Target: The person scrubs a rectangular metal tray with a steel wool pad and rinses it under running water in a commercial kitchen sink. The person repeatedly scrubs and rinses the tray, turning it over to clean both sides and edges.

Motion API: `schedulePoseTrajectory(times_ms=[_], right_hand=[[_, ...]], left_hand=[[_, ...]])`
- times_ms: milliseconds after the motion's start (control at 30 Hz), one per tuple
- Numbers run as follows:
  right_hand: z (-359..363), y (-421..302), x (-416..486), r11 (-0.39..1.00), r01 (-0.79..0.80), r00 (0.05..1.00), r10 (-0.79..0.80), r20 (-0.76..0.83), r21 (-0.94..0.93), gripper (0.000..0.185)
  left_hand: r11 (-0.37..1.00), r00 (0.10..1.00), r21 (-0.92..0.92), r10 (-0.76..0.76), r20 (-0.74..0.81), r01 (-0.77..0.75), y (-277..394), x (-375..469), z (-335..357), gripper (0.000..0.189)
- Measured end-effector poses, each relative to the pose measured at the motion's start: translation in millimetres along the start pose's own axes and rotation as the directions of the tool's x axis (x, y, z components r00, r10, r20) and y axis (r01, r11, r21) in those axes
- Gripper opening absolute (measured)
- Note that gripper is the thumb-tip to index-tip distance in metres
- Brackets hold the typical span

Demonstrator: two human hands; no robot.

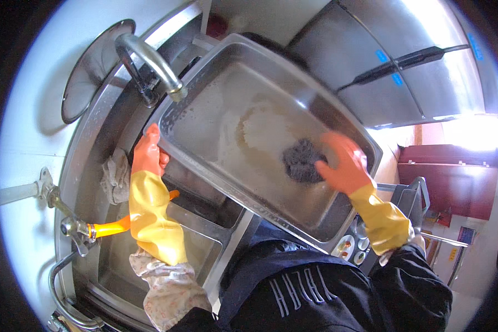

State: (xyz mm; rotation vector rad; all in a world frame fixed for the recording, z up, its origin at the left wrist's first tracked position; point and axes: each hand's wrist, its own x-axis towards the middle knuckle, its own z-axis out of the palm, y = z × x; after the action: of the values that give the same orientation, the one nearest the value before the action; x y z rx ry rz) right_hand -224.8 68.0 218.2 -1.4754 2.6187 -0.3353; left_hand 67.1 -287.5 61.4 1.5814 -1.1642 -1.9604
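Observation:
A large rectangular stainless steel pan (216,103) is tilted across the sink edge in front of me, its inside facing up. Brownish residue and water drops mark its bottom and corner. My left hand (150,149), in an orange and yellow rubber glove, grips the pan's left rim with the thumb on top. Inside the pan, my right hand (344,162), gloved alike and blurred, has its thumb at the edge of a dark scouring pad (301,162). The pad rests against the pan bottom; the fingers' far side is hard to make out.
A curved metal faucet (153,62) reaches over the pan's upper left corner. Below lies a double-basin steel sink (228,257), with a wet cloth (116,176) on its left ledge. An orange hose (112,227) runs from a wall tap. Plates of food (344,247) stand at right, below a steel refrigerator (357,50).

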Motion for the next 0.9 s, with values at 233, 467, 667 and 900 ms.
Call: schedulePoseTrajectory(times_ms=[233,467,667,900], right_hand=[[-35,58,-71,0.782,-0.610,0.767,0.623,-0.154,0.124,0.078],[-26,106,-98,0.484,-0.685,0.626,0.773,0.101,0.544,0.053],[-27,39,-58,0.443,-0.676,0.660,0.720,0.216,0.588,0.034],[-12,-3,-41,0.291,-0.570,0.700,0.662,0.268,0.768,0.037]], left_hand=[[0.999,0.991,0.034,-0.007,-0.135,0.012,-14,-21,1,0.048],[0.953,0.955,0.248,-0.100,-0.278,0.172,-23,-32,-4,0.049],[0.885,0.985,0.464,0.050,-0.168,0.034,-75,-27,-6,0.043],[0.935,0.951,-0.288,-0.262,-0.164,0.208,-71,-83,23,0.050]])
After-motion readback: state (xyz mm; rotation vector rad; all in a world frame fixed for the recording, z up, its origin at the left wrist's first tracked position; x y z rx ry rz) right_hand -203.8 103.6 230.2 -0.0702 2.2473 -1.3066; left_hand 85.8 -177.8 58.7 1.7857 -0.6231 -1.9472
